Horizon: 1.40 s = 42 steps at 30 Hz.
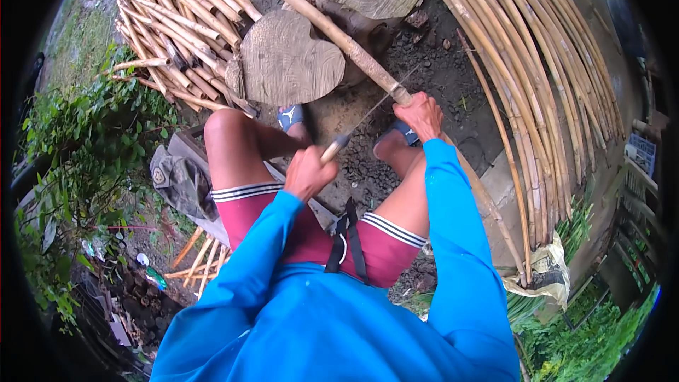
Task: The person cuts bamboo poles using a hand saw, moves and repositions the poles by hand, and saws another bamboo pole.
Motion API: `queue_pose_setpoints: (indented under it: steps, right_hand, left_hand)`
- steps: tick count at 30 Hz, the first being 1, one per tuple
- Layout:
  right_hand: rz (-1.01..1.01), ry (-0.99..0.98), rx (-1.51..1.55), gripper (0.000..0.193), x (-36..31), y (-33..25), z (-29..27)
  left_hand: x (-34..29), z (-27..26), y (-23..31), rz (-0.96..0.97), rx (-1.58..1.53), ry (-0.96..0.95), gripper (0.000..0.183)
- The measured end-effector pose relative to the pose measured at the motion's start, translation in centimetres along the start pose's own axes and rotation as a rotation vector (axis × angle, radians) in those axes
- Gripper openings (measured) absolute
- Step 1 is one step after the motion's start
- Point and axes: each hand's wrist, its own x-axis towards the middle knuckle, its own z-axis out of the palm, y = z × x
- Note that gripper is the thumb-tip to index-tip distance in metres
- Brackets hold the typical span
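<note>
One bamboo pole (339,37), one knife (361,126), in two hands.

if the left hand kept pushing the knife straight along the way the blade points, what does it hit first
Most likely the bamboo pole: the left hand aims the knife up-right at the spot the right hand grips, though depth is unclear.
</note>
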Motion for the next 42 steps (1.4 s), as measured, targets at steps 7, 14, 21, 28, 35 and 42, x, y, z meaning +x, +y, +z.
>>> queue_pose_setpoints:
  steps: [7, 14, 21, 28, 35, 42]
  right_hand:
    - [0.026, -0.014, -0.011, 0.044, 0.0, 0.6, 0.3]
    - [-0.004, -0.089, 0.05, 0.045, 0.3, -2.1, -0.8]
    - [-0.048, -0.008, 0.044, 0.039, 0.7, -0.8, 0.4]
    - [0.02, -0.018, 0.027, 0.041, -1.9, 0.0, -0.3]
    - [-0.036, 0.023, 0.073, 0.041, -0.3, -1.7, 0.4]
    - [0.035, 0.048, 0.026, 0.035, -0.3, -0.7, -0.4]
  left_hand:
    - [1.0, 1.2, 0.7, -0.017, 0.037, 0.001, 0.034]
    - [6.4, 0.1, 3.6, -0.029, 0.188, 0.028, 0.035]
    - [1.2, -1.2, 0.5, -0.078, 0.202, 0.025, 0.038]
    - [-2.5, 0.5, -1.3, -0.053, 0.071, -0.008, 0.035]
    - [6.4, -0.7, 4.7, -0.082, 0.242, 0.014, 0.043]
    - [0.5, -0.6, 0.6, -0.019, 0.038, 0.012, 0.037]
